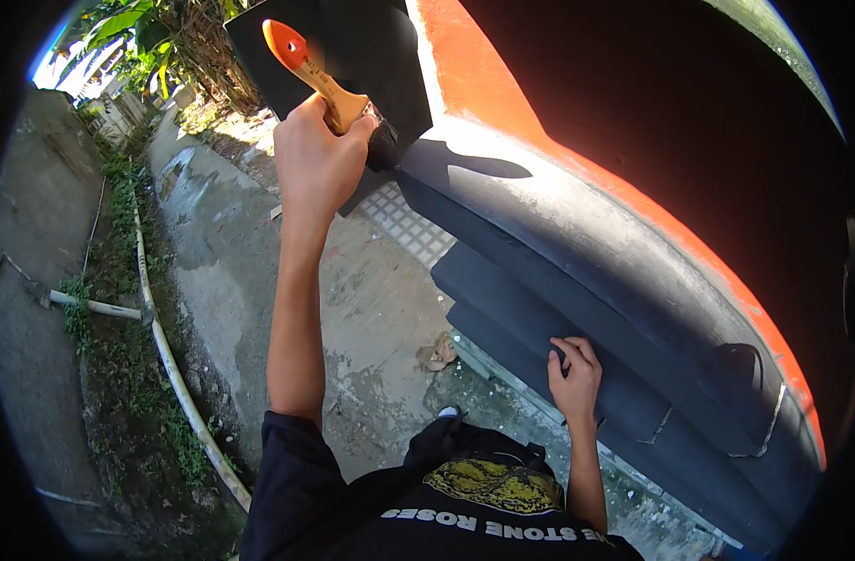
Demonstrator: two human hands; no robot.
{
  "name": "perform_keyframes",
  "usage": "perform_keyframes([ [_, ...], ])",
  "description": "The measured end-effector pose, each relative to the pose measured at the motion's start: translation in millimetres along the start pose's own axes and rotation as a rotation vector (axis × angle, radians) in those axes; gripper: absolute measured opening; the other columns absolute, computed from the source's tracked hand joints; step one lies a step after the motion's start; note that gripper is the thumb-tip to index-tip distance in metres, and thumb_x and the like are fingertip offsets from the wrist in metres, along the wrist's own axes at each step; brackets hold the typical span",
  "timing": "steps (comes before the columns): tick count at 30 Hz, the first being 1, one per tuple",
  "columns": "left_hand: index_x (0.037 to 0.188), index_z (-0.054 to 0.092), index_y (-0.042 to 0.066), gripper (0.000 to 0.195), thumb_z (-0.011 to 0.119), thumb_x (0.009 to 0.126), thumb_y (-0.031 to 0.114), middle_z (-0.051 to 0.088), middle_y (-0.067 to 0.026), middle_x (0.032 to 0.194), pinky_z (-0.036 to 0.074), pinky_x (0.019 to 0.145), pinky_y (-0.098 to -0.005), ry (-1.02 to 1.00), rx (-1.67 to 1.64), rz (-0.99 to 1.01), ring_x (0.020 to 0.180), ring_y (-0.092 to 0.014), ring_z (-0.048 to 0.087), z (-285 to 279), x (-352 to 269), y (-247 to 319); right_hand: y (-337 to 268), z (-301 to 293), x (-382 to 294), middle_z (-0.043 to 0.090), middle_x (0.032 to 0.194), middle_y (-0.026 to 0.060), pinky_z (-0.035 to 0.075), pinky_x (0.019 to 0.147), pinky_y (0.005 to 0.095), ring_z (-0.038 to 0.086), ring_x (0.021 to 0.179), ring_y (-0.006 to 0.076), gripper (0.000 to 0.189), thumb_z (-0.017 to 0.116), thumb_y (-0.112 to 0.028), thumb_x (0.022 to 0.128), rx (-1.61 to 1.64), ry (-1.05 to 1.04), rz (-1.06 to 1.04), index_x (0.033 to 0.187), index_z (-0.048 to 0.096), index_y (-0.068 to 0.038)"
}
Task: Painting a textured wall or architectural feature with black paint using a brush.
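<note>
My left hand [318, 158] is raised at the upper middle and closed around the wooden handle of a flat paintbrush [344, 105] with an orange end. Its dark bristles are at the far tip of a dark-painted ledge [567, 224], beside a black panel [357, 49]; whether they touch the surface cannot be told. The brush and hand cast a shadow on the sunlit ledge top. Lower right, my right hand [576, 375] holds nothing, its fingers bent and apart, in front of the dark stepped faces [511, 294] below the ledge. Contact there cannot be told.
An orange-red wall band [609, 179] curves along the ledge. Concrete paving [371, 301] lies below, with a dry leaf [441, 353] near the lowest step. A white pipe [182, 386] runs through a weedy gutter at left, beside a concrete wall [41, 210].
</note>
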State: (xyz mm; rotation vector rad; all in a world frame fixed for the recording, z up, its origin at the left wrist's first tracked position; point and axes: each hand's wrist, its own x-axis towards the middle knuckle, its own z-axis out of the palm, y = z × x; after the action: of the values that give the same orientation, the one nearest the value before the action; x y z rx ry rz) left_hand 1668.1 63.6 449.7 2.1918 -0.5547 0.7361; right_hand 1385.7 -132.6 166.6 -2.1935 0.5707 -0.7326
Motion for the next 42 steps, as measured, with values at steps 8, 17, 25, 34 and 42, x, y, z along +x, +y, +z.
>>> perform_keyframes([
  [8, 0.101, 0.075, -0.005, 0.031, 0.082, 0.085, 0.02, 0.071, -0.0064, 0.08, 0.046, 0.065, -0.0293, -0.232, -0.267, -0.167, 0.069, -0.01, 0.059, 13.1, -3.9, -22.8, 1.5, -2.1, -3.0, 0.071, 0.103, 0.0117, 0.053, 0.073, 0.0365, 0.058, 0.064, 0.023, 0.027, 0.074, -0.004, 0.083, 0.012, 0.011, -0.039, 0.11, 0.077, -0.004],
  [17, 0.1, 0.074, -0.003, 0.027, 0.082, 0.087, 0.019, 0.067, -0.0002, 0.08, 0.039, 0.061, -0.0276, -0.191, -0.029, -0.164, 0.068, -0.006, 0.052, 7.5, 2.7, -10.2, -2.0, -5.3, -4.7, 0.071, 0.103, 0.0106, 0.053, 0.072, 0.0358, 0.057, 0.063, 0.022, 0.026, 0.073, -0.003, 0.083, 0.038, -0.001, -0.025, 0.11, 0.076, -0.003],
  [25, 0.101, 0.074, -0.001, 0.025, 0.082, 0.087, 0.018, 0.064, 0.0031, 0.076, 0.034, 0.058, -0.025, -0.274, -0.351, -0.182, 0.064, -0.004, 0.048, 12.1, -2.0, -12.0, -3.7, -6.6, -2.9, 0.07, 0.102, 0.0097, 0.052, 0.07, 0.0367, 0.057, 0.064, 0.0219, 0.025, 0.072, -0.003, 0.085, 0.043, -0.006, 0.002, 0.109, 0.076, -0.003],
  [34, 0.101, 0.074, -0.004, 0.03, 0.084, 0.085, 0.02, 0.068, 0.001, 0.08, 0.042, 0.062, -0.0275, -0.142, -0.031, -0.073, 0.068, -0.008, 0.056, 8.9, 9.5, -1.8, -2.6, -7.1, -4.0, 0.071, 0.103, 0.0094, 0.052, 0.07, 0.0364, 0.058, 0.065, 0.0216, 0.025, 0.072, -0.004, 0.086, 0.056, 0.0, 0.002, 0.11, 0.076, -0.002],
  [42, 0.103, 0.073, -0.003, 0.03, 0.083, 0.086, 0.019, 0.071, -0.0018, 0.085, 0.045, 0.065, -0.0274, -0.357, -0.393, -0.102, 0.072, -0.008, 0.059, 14.0, 10.7, -14.4, -0.4, -4.9, -4.7, 0.067, 0.098, 0.0097, 0.045, 0.058, 0.0327, 0.053, 0.059, 0.0174, 0.022, 0.071, 0.002, 0.085, 0.061, 0.06, -0.092, 0.106, 0.076, 0.0],
])
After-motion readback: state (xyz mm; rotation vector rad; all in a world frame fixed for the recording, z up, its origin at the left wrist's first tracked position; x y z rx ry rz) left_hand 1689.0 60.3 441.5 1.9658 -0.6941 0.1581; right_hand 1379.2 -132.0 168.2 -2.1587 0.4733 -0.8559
